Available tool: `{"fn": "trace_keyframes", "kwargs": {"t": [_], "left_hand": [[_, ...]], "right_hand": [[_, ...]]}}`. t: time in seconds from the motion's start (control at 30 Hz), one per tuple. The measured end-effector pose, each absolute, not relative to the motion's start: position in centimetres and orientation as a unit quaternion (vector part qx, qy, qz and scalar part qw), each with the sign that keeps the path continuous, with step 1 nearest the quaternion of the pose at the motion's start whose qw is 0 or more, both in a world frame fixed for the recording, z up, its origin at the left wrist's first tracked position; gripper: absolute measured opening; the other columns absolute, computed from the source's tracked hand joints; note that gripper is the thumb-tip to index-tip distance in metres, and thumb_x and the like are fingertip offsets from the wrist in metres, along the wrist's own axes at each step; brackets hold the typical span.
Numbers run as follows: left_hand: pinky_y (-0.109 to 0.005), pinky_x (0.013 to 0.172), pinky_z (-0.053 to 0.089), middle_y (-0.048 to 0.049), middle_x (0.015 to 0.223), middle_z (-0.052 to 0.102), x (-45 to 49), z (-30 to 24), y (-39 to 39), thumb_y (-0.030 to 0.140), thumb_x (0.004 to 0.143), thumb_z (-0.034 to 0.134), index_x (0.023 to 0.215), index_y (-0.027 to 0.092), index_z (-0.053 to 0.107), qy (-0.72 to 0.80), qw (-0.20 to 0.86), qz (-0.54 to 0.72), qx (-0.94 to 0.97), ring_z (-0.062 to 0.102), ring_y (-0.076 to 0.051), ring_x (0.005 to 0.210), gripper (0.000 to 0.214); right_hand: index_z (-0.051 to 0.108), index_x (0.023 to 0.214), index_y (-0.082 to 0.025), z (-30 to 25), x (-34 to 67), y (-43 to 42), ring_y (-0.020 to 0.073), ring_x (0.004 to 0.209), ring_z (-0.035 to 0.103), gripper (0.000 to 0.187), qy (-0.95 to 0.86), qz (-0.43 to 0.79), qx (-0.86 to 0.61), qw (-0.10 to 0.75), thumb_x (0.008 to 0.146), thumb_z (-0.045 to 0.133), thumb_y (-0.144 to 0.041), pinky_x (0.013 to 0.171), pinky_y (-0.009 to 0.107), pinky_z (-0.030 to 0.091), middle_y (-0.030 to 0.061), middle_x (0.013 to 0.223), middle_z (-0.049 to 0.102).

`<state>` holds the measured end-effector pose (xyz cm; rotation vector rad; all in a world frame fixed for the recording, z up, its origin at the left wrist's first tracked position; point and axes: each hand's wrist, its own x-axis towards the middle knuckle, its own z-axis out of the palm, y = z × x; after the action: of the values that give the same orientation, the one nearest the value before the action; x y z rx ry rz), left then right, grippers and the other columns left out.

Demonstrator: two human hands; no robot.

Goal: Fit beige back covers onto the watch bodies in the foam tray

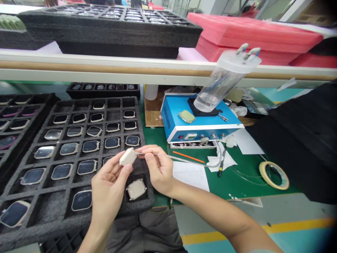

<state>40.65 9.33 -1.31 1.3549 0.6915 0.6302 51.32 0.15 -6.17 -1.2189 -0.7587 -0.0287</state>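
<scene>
My left hand grips a beige smartwatch case by its edges, its back turned up, above the front right part of a dark foam tray. My right hand pinches the end of a thin clear tube, whose tip meets the side of the watch case. From there the tube curves back to the front of a blue machine. Another beige watch case lies back up in the tray just below my hands. Several watches with dark screens fill other compartments.
A clear cylinder stands tilted-looking on the machine beside a pale green watch case. An orange stick, a black pen, white tissue and a tape roll lie on the green mat. Overhead, a shelf carries black trays and red foam.
</scene>
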Motion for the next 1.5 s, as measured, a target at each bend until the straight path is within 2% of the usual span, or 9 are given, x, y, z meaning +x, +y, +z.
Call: {"fn": "trace_keyframes", "kwargs": {"t": [0.3,0.53,0.83,1.13,1.33,1.5], "left_hand": [[-0.042,0.102,0.064,-0.014,0.119,0.082,40.74,-1.23,9.32,0.037,0.077,0.092,0.123,0.016,0.076,0.312,0.674,0.282,0.608,0.078,-0.032,0.112,0.053],[-0.04,0.1,0.064,-0.0137,0.12,0.082,40.71,-1.13,9.24,0.036,0.079,0.09,0.123,0.016,0.076,0.309,0.671,0.281,0.612,0.079,-0.031,0.112,0.05],[-0.046,0.103,0.063,-0.0154,0.121,0.081,40.77,-1.36,9.37,0.041,0.077,0.091,0.124,0.016,0.076,0.313,0.668,0.278,0.615,0.077,-0.034,0.114,0.055],[-0.04,0.102,0.063,-0.0137,0.121,0.081,40.63,-1.26,9.33,0.038,0.078,0.091,0.123,0.016,0.076,0.31,0.673,0.28,0.61,0.078,-0.031,0.113,0.052],[-0.041,0.101,0.064,-0.0141,0.121,0.081,40.75,-1.25,9.34,0.038,0.078,0.091,0.124,0.016,0.075,0.308,0.671,0.28,0.614,0.078,-0.031,0.112,0.052],[-0.036,0.095,0.065,-0.0133,0.12,0.082,40.7,-1.61,9.39,0.037,0.08,0.089,0.124,0.015,0.074,0.309,0.663,0.283,0.621,0.079,-0.029,0.111,0.052]], "right_hand": [[0.07,0.105,-0.024,-6.06,51.34,0.15,0.0204,0.103,0.075,0.018,-0.348,-0.015,-0.565,0.748,0.106,0.053,-0.03,0.08,0.035,0.067,0.009,0.107,0.077],[0.07,0.105,-0.024,-6.23,51.28,0.22,0.0204,0.102,0.075,0.018,-0.348,-0.016,-0.564,0.749,0.106,0.053,-0.03,0.08,0.035,0.067,0.0091,0.107,0.077],[0.07,0.105,-0.024,-6.27,51.28,0.22,0.0205,0.103,0.075,0.018,-0.348,-0.014,-0.564,0.748,0.106,0.053,-0.03,0.081,0.036,0.068,0.0091,0.108,0.076],[0.07,0.104,-0.024,-6.19,51.37,0.29,0.0206,0.103,0.075,0.018,-0.346,-0.012,-0.565,0.749,0.106,0.053,-0.031,0.08,0.035,0.068,0.009,0.107,0.076],[0.071,0.106,-0.024,-6.28,51.38,0.29,0.02,0.104,0.074,0.017,-0.35,-0.013,-0.553,0.756,0.106,0.054,-0.027,0.081,0.035,0.067,0.0086,0.108,0.076],[0.07,0.105,-0.023,-6.4,51.35,0.26,0.021,0.104,0.075,0.017,-0.352,-0.014,-0.556,0.753,0.106,0.054,-0.028,0.08,0.035,0.067,0.0093,0.108,0.076]]}}
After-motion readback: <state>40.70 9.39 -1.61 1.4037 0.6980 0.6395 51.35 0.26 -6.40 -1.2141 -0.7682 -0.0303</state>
